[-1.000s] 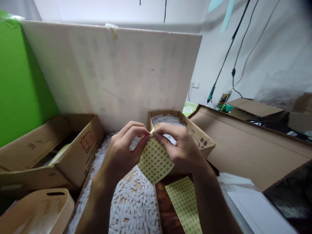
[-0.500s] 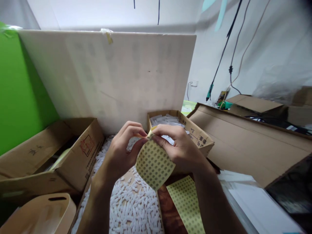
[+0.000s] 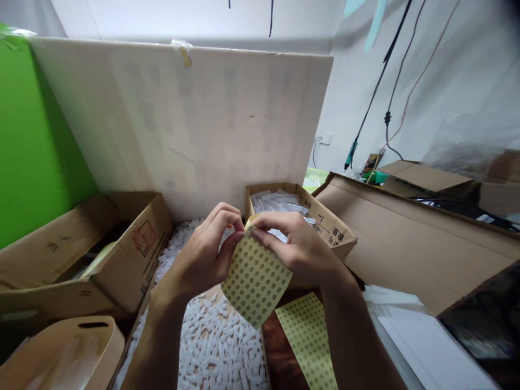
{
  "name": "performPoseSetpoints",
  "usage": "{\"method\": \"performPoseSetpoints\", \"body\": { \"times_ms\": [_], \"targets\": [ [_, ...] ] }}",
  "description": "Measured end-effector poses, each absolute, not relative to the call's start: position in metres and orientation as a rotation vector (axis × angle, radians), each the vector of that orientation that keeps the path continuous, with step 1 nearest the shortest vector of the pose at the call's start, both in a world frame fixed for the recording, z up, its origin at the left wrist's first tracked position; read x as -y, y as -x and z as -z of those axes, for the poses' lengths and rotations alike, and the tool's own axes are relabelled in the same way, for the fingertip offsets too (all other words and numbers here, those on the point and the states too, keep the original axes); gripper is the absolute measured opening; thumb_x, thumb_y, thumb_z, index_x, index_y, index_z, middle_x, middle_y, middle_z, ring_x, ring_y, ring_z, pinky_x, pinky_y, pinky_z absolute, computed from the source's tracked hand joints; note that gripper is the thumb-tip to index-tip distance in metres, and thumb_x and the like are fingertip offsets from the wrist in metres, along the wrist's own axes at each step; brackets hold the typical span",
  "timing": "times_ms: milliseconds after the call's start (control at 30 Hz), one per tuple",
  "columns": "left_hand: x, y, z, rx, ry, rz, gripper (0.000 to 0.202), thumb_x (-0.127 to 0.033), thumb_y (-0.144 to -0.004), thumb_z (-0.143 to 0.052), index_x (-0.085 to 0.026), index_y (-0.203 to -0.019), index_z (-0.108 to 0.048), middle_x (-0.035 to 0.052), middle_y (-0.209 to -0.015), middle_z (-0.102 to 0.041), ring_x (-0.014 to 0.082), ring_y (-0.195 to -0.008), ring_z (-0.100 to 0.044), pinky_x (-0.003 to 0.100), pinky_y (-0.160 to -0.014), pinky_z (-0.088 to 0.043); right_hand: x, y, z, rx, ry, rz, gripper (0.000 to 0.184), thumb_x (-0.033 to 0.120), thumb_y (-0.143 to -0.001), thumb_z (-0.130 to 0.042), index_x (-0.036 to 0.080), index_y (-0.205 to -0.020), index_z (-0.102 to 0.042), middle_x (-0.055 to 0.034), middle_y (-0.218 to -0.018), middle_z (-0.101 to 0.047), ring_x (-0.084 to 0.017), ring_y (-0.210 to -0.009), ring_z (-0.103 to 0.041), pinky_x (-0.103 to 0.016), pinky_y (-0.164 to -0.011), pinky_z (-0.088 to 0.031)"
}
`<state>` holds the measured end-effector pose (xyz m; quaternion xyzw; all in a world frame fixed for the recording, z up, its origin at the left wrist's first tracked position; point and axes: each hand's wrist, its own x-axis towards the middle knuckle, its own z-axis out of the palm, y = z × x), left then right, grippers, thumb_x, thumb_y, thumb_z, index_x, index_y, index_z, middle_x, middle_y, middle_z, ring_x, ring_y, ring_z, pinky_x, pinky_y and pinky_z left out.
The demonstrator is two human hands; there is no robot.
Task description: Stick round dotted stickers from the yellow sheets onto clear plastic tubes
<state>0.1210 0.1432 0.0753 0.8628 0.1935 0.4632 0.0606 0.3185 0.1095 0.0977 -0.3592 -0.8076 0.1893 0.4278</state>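
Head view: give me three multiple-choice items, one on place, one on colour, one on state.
1. Where does the second dotted sheet lie?
A. On the green wall
B. Below the right hand, on the dark table
C. In the left box

2. What colour is the held dotted sheet?
A. Yellow
B. Blue
C. Red

3. How is the held sheet gripped?
A. Left hand only
B. Lying loose
C. Both hands at its top corner

Answers: 1 B, it lies flat under the right hand. 2 A, yellow with dark dots. 3 C, left hand and right pinch its top.
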Motion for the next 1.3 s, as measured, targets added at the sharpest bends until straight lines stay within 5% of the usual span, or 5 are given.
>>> {"method": "performPoseSetpoints", "body": {
  "times_ms": [167, 300, 467, 1300],
  "targets": [
    [-0.146, -0.120, -0.074, -0.539, -2.511, -1.445, 0.009, -0.013, -0.100, -0.049, -0.019, -0.093, -0.050, 0.0033, -0.095, -0.054, 0.0154, -0.089, -0.056, 0.030, -0.081, -0.049, -0.108, -0.318, -0.096, 1.910, 0.896, -0.610, 0.008, 0.017, -0.094, -0.061, 0.018, -0.101, -0.065, 0.0003, -0.085, -0.069, -0.014, -0.080, -0.064, -0.025, -0.072, -0.046],
    [-0.145, -0.121, -0.074, -0.590, -2.358, -1.497, 0.012, -0.023, -0.101, -0.051, -0.019, -0.090, -0.052, 0.0044, -0.095, -0.056, 0.0171, -0.089, -0.060, 0.033, -0.083, -0.051, -0.108, -0.318, -0.094, 1.840, 0.867, -0.623, 0.021, 0.020, -0.096, -0.059, 0.022, -0.117, -0.059, 0.0047, -0.076, -0.061, -0.012, -0.072, -0.060, -0.026, -0.069, -0.045],
    [-0.139, -0.124, -0.078, -0.688, -2.186, -1.517, 0.015, -0.028, -0.101, -0.055, -0.018, -0.090, -0.057, 0.0060, -0.100, -0.059, 0.0177, -0.095, -0.062, 0.033, -0.087, -0.053, -0.110, -0.314, -0.095, 1.901, 0.931, -0.467, 0.011, 0.019, -0.095, -0.059, 0.019, -0.094, -0.070, -0.0016, -0.088, -0.072, -0.016, -0.084, -0.067, -0.029, -0.076, -0.049],
    [-0.142, -0.136, -0.072, -0.659, -2.013, -1.460, 0.013, -0.028, -0.097, -0.059, -0.018, -0.089, -0.061, 0.0078, -0.106, -0.057, 0.0188, -0.101, -0.060, 0.034, -0.087, -0.057, -0.113, -0.308, -0.090, 1.809, 0.934, -0.427, 0.011, 0.024, -0.092, -0.063, 0.018, -0.083, -0.065, -0.0011, -0.079, -0.067, -0.016, -0.076, -0.062, -0.028, -0.071, -0.047]
  ]
}}
